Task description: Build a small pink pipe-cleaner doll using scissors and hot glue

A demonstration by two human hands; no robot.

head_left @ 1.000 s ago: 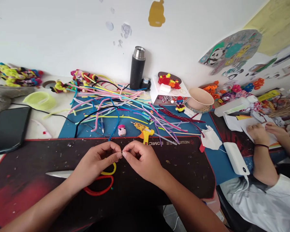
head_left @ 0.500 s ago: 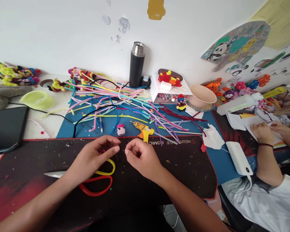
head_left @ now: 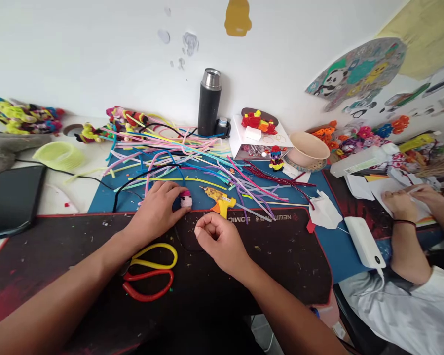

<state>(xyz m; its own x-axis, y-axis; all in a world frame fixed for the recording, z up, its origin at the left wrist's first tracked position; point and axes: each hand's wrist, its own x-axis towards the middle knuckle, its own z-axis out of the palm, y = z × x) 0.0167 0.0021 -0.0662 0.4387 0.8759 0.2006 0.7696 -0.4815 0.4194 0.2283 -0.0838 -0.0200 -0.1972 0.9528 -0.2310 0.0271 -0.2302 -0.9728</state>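
My left hand (head_left: 161,207) reaches to the small pink and white doll head (head_left: 186,199) at the mat's back edge, its thumb and fingers closed round the piece's left side. My right hand (head_left: 218,236) hovers over the dark mat (head_left: 281,261) with fingers curled and pinched; whatever may be between them is too small to make out. Just behind it lies a yellow glue gun (head_left: 221,199). Scissors (head_left: 151,266) with one yellow and one red handle loop rest below my left hand, the blades mostly covered by my forearm.
Loose coloured pipe cleaners (head_left: 177,148) spread behind the mat. A black flask (head_left: 209,103), a white box (head_left: 240,143) and a bowl (head_left: 308,150) stand farther back. At left lies a phone (head_left: 15,197); at right, a power bank (head_left: 364,241) and another person's hands (head_left: 403,204).
My left hand has moved forward from beside my right hand to the doll head and closed on it. My right hand has barely moved. More of the scissor handles now shows.
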